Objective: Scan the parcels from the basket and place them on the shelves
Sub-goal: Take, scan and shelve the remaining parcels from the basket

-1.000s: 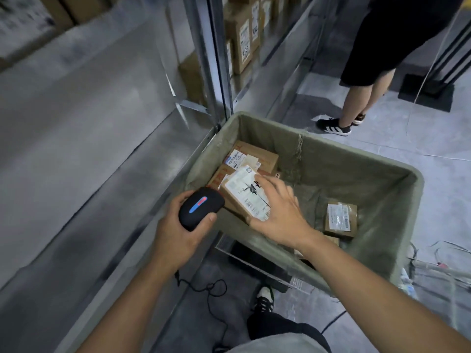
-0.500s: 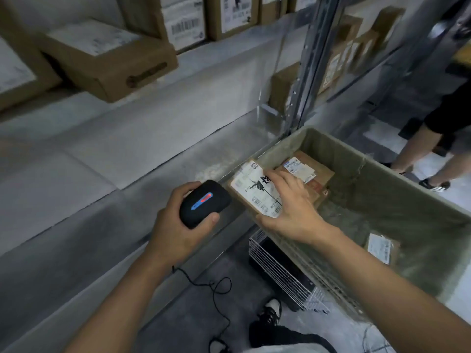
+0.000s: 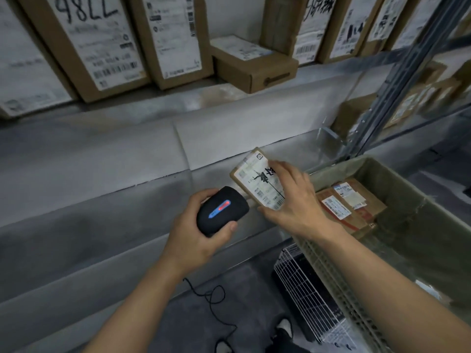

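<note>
One parcel (image 3: 257,184) pinched in my right hand (image 3: 293,202), scanner (image 3: 221,210) gripped in my left hand (image 3: 193,238); tilt the barcode beneath my fingertips toward it.

Two bare forearms reaching forward from the lower edge, left hand (image 3: 196,238) curled around a black scanner (image 3: 221,211), thumb along its near side, right hand (image 3: 295,203) pinching a small labelled parcel (image 3: 260,182), wrists close together
</note>
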A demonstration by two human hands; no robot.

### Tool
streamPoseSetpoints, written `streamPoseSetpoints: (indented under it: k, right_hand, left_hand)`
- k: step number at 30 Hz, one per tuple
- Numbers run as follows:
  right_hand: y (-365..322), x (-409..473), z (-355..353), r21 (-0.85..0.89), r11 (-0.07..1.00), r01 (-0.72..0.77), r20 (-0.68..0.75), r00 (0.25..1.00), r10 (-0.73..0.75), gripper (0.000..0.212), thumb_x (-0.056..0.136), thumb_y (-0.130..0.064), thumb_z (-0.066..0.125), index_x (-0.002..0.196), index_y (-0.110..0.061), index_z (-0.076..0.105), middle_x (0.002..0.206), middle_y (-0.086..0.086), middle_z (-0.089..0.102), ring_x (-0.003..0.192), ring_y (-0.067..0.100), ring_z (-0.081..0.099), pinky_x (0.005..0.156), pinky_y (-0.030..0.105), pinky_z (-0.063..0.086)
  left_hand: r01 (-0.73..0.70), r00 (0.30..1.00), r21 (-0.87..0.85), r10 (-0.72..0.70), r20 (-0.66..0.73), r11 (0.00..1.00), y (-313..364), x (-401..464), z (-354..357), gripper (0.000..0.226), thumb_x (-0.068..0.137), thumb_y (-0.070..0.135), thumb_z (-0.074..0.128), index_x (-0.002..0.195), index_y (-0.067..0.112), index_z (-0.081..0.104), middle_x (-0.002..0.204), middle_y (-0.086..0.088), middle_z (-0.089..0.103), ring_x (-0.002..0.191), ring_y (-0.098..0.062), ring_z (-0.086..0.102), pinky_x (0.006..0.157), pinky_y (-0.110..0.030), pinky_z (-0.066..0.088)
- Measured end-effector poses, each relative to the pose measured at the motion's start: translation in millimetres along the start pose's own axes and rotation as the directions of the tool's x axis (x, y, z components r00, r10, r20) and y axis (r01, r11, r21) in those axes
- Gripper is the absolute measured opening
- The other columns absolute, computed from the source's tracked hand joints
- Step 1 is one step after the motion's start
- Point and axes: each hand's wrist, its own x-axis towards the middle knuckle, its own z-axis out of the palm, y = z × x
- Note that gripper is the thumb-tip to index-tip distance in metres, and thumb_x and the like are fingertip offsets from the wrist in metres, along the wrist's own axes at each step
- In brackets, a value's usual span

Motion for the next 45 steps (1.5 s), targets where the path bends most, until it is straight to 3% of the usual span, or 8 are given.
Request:
streamPoseSetpoints:
  k: [5,10,16,22,27,38,45]
  right_hand:
    - [-16,4,2,0.016,0.999,0.041,-0.017,0.999,-0.041,0.102,0.068,-0.054,0.071,0.156,-0.023,0.029,0.155,-0.003,0.034,0.132,0.024,0.036,0.109,0.043,0.035]
    - [-22,13,1,0.001,0.996,0.092,-0.048,0.995,-0.092,0.104,0.07,-0.048,0.084,0.156,-0.023,0.03,0.156,0.001,0.033,0.13,0.028,0.038,0.109,0.044,0.036]
    - [-21,10,-1,0.018,0.987,0.163,-0.035,0.986,-0.162,0.106,0.067,-0.05,0.085,0.153,-0.022,0.03,0.155,0.004,0.036,0.13,0.031,0.041,0.107,0.048,0.039]
    - [-20,-3,0,0.071,0.978,0.196,-0.013,0.981,-0.196,0.103,0.065,-0.046,0.078,0.154,-0.023,0.03,0.156,0.001,0.035,0.129,0.032,0.042,0.104,0.051,0.041]
    - [-25,-12,0,0.104,0.971,0.216,-0.002,0.976,-0.217,0.102,0.064,-0.053,0.07,0.154,-0.023,0.031,0.156,0.0,0.035,0.128,0.03,0.041,0.105,0.049,0.04]
    - [-72,-25,11,0.092,0.942,0.323,-0.009,0.946,-0.323,0.102,0.071,-0.05,0.082,0.155,-0.021,0.031,0.156,0.002,0.033,0.126,0.028,0.037,0.106,0.046,0.04]
    - [-144,-33,43,0.141,0.926,0.35,0.014,0.935,-0.356,0.102,0.069,-0.052,0.078,0.155,-0.024,0.031,0.155,0.001,0.034,0.125,0.03,0.04,0.104,0.046,0.04]
  left_hand:
    - [0.009,0.999,0.002,-0.009,-0.038,1.0,4,-17,-9,0.067,0.068,0.053,0.079,0.129,0.04,0.055,0.118,0.024,0.067,0.106,-0.006,0.069,0.084,-0.016,0.053]
    - [-0.01,0.995,0.089,0.019,-0.098,0.996,17,-35,-9,0.064,0.067,0.053,0.079,0.126,0.047,0.054,0.116,0.027,0.067,0.104,-0.006,0.069,0.085,-0.018,0.054]
    - [0.009,0.986,0.191,0.023,-0.166,0.981,43,-60,-3,0.063,0.065,0.053,0.076,0.122,0.048,0.052,0.11,0.035,0.065,0.096,0.001,0.069,0.078,-0.01,0.051]
    - [0.049,0.983,0.307,0.009,-0.185,0.95,54,-88,4,0.062,0.064,0.056,0.076,0.121,0.051,0.051,0.112,0.033,0.065,0.094,-0.003,0.07,0.082,-0.021,0.056]
    - [0.067,0.98,0.372,0.01,-0.201,0.926,57,-105,2,0.07,0.064,0.056,0.076,0.128,0.047,0.048,0.114,0.03,0.065,0.094,-0.006,0.07,0.084,-0.033,0.058]
    - [0.06,0.96,0.35,0.043,-0.278,0.935,58,-135,-34,0.064,0.065,0.055,0.075,0.124,0.048,0.051,0.112,0.031,0.066,0.087,-0.009,0.071,0.078,-0.026,0.057]
    - [0.11,0.885,0.247,0.018,-0.466,0.963,46,-176,-99,0.061,0.068,0.054,0.076,0.124,0.046,0.053,0.109,0.032,0.067,0.091,-0.004,0.07,0.076,-0.011,0.052]
